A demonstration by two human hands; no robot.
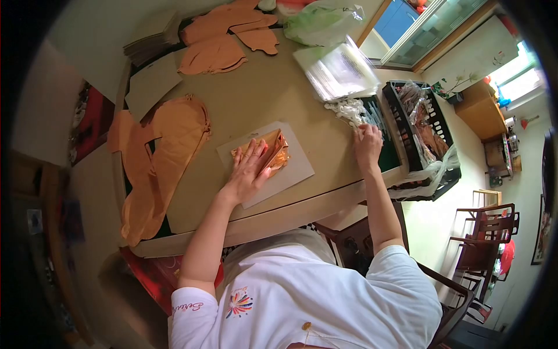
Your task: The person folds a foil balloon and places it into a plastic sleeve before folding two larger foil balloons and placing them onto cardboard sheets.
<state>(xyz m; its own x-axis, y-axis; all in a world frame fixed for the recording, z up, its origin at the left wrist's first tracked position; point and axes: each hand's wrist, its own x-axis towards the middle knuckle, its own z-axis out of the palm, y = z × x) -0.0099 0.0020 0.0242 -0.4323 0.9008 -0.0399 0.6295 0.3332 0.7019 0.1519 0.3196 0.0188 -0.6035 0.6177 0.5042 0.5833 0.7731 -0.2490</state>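
On the table, a pale card (295,167) lies tilted with a folded, shiny copper-orange piece (278,152) on top. My left hand (249,170) rests on that piece with its fingers spread, pressing its left side. Farther right, my right hand (368,149) is at a pile of white, string-like items (347,110), its fingers bent together at the pile's lower edge. What those fingers hold is too small to make out. Beside the pile are thin, pale strips (375,113). A stack of clear plastic sleeves (340,72) lies just above.
Orange cut-out pieces (174,136) lie at the table's left, with more (215,49) at the far side. A green plastic bag (319,23) sits at the back. A black crate (415,116) holding plastic-wrapped items stands right of the table (232,104). Chairs (479,250) stand farther right.
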